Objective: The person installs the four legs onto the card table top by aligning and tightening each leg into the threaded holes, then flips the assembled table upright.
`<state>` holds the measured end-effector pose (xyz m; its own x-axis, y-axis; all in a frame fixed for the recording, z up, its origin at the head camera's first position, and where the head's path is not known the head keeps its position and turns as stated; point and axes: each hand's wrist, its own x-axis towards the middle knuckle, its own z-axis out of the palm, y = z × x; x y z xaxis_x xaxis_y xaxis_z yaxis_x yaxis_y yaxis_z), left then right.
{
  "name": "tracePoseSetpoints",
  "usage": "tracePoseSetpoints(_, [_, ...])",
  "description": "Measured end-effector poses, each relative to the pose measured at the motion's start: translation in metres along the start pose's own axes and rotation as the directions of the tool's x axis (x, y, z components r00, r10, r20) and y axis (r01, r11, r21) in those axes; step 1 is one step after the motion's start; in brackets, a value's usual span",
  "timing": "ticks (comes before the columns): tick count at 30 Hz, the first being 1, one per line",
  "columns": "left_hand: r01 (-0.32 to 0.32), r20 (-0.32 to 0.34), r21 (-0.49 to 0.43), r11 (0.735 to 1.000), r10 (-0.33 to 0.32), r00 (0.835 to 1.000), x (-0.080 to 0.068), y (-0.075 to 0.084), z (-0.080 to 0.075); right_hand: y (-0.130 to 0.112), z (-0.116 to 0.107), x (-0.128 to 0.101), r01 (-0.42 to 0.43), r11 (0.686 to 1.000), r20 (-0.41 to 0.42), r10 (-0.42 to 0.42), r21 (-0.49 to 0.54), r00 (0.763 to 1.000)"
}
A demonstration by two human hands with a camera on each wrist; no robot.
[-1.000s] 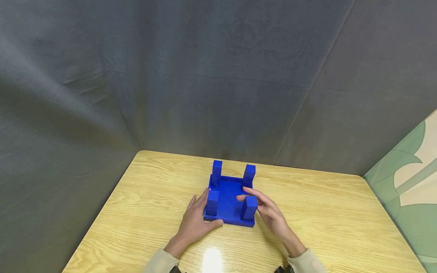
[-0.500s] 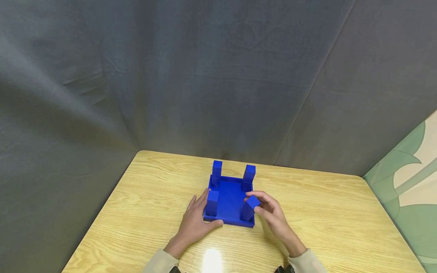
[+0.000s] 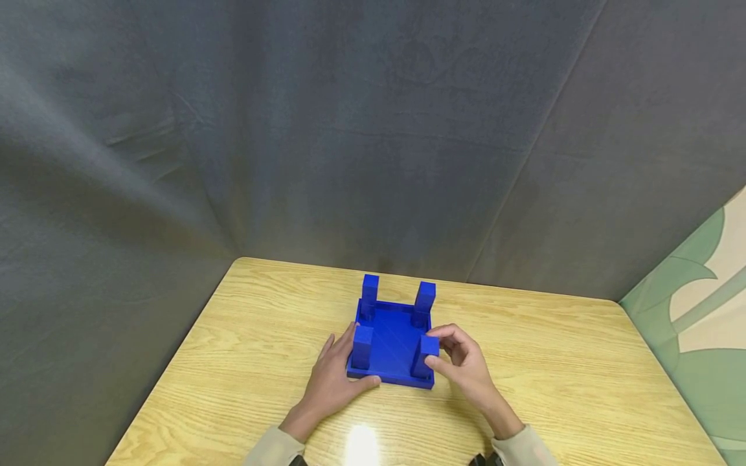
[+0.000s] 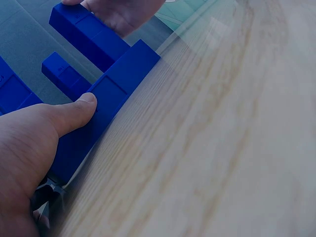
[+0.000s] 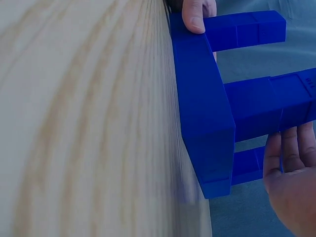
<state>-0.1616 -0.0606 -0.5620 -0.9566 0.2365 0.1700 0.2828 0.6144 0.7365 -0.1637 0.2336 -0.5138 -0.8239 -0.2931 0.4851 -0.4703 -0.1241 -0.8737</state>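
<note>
Head overhead; wrists close, table-level

A staged recording booth — grey cloth backdrop (image 3: 373, 129) (creased, hung on two sides) closes in one bare wooden tabletop (image 3: 553, 362).

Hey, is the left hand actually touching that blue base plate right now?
Touching. The left wrist view shows the left hand's thumb lying flat against the edge of the blue base plate, with no gap between them.
</note>
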Motion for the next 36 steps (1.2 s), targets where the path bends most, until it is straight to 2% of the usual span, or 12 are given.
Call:
tracePoseSetpoints(5, [-0.005, 0.003, -0.002, 1.0, 0.005, 1.0, 0.0006, 0.0002, -0.0003, 0.0016, -0.0013, 0.0024, 0.03, 0.992, 0.114, -0.044, 0.119, 0.993])
tracePoseSetpoints(8, [-0.018, 0.002, -0.002, 1.0, 0.018, 1.0, 0.0014, -0.0001, -0.0005, -0.0007, -0.0017, 0.0038, -0.008, 0.983, 0.192, -0.028, 0.183, 0.981])
tracePoseSetpoints(11, [-0.03, -0.002, 0.002, 1.0, 0.03, 1.0, 0.0015, -0.0007, -0.0007, -0.0025, -0.0014, 0.0042, -0.043, 0.977, 0.232, -0.008, 0.21, 0.973])
tracePoseSetpoints(15, [-0.036, -0.006, 0.006, 0.999, 0.036, 0.999, 0.0013, -0.0009, -0.0008, -0.0016, -0.0006, 0.0042, -0.031, 0.977, 0.229, -0.019, 0.211, 0.973])
tracePoseSetpoints(18, [-0.034, -0.005, 0.007, 0.999, 0.034, 0.999, 0.0013, -0.0005, -0.001, -0.0025, -0.0001, 0.003, -0.046, 0.981, 0.204, 0.006, 0.191, 0.979])
tracePoseSetpoints(25, [-0.029, -0.001, -0.001, 1.0, 0.029, 1.0, 0.0012, 0.0004, -0.0012, -0.0034, 0.002, 0.0015, -0.04, 0.996, 0.139, 0.028, 0.084, 0.99])
tracePoseSetpoints(32, [-0.022, 0.0, -0.006, 1.0, 0.022, 1.0, 0.0012, 0.0001, -0.0007, -0.0021, 0.0012, 0.0021, -0.078, 0.977, 0.182, 0.042, 0.197, 0.983])
tracePoseSetpoints(36, [-0.029, -0.004, -0.007, 1.0, 0.029, 1.0, 0.0011, 0.0, -0.001, -0.0026, 0.0008, 0.0026, -0.072, 0.981, 0.181, 0.04, 0.178, 0.983])
